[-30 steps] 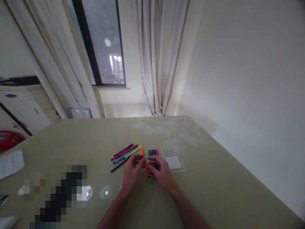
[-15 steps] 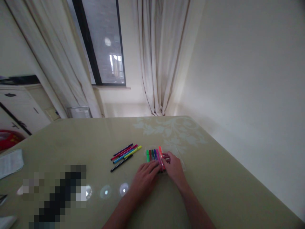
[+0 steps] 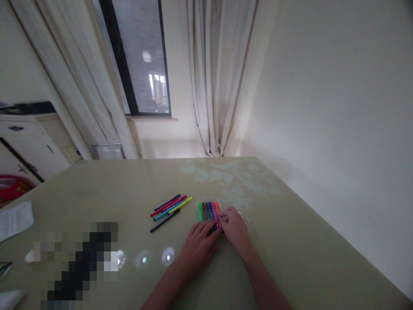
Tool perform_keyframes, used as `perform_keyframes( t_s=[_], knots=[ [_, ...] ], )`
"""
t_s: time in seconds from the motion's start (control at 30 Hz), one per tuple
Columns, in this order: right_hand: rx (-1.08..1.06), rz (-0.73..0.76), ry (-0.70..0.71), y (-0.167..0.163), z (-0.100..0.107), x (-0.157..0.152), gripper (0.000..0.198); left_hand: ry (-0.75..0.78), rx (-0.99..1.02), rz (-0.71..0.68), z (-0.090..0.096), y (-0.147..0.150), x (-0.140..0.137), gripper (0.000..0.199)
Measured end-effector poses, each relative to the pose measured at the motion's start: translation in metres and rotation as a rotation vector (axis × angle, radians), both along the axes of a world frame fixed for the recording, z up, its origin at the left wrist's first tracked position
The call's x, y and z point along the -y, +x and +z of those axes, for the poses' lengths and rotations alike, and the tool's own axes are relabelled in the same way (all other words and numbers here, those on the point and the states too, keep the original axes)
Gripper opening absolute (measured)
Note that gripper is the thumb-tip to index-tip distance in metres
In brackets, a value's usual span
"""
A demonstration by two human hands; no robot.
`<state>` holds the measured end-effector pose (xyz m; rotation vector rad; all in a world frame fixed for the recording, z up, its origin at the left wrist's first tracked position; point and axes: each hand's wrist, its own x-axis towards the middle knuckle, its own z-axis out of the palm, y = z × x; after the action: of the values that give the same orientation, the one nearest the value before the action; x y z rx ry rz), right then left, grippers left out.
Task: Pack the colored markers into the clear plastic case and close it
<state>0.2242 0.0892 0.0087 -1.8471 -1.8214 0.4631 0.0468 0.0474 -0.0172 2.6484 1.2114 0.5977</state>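
Several felt-tip markers lie side by side in a clear plastic case (image 3: 208, 200), their caps in a row from a green marker (image 3: 200, 206) to an orange marker (image 3: 217, 205). My left hand (image 3: 200, 239) rests over the lower ends of the row, fingers stretched out and open. At the right end of the row, my right hand (image 3: 235, 226) has thumb and fingertips closed on the orange marker; part of its barrel is hidden. To the left, apart from both hands, is a loose pile with a yellow marker (image 3: 180, 206), a black marker (image 3: 165, 221) and several others.
The glossy table (image 3: 106, 189) runs along a bare wall on the right. A white cloth or paper (image 3: 16, 218) lies at its left edge, and a blurred-out dark object (image 3: 82, 262) sits at front left. Behind are curtains (image 3: 213, 86) and a window.
The orange marker has slid toward me, so its cap now lines up with the others. My right hand moved slightly with it; my left hand shifted slightly.
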Motion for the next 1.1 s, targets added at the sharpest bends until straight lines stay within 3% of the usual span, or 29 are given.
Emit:
perform_keyframes(
  t_s=[0.1,0.17,0.27,0.37,0.47,0.53,0.7,0.87,0.97,1.1],
  knots=[
    [-0.067,0.006,0.042,0.002,-0.003,0.000,0.017,0.013,0.085,0.096,0.002,-0.009,-0.007,0.040],
    [-0.122,0.017,0.077,0.003,-0.006,0.000,0.016,0.041,0.106,0.313,0.006,-0.023,-0.014,0.032],
    [-0.158,0.018,0.130,0.003,-0.009,0.000,0.015,0.126,-0.016,0.709,0.013,-0.052,-0.021,0.031],
    [-0.160,0.031,0.155,0.000,-0.008,0.001,0.015,0.083,-0.106,0.852,0.016,-0.073,-0.024,0.028],
    [-0.170,0.081,0.138,-0.004,-0.005,0.003,0.016,-0.019,-0.059,0.803,0.012,-0.079,-0.027,0.027],
    [-0.180,0.118,0.123,-0.006,-0.004,0.003,0.016,-0.057,0.078,0.741,0.009,-0.077,-0.031,0.026],
    [-0.201,0.188,0.089,-0.012,-0.005,0.005,0.017,-0.145,0.713,0.645,0.014,-0.062,-0.038,0.036],
    [-0.265,0.175,0.176,-0.025,0.003,0.014,0.020,-0.674,1.214,0.404,0.023,-0.041,-0.028,0.055],
    [-0.444,0.251,0.145,-0.036,0.011,0.022,0.027,-0.836,1.347,0.294,0.027,-0.032,-0.022,0.054],
    [-0.657,0.296,0.074,-0.045,0.017,0.028,0.025,-0.836,1.376,0.255,0.029,-0.030,-0.021,0.052]
  ],
)
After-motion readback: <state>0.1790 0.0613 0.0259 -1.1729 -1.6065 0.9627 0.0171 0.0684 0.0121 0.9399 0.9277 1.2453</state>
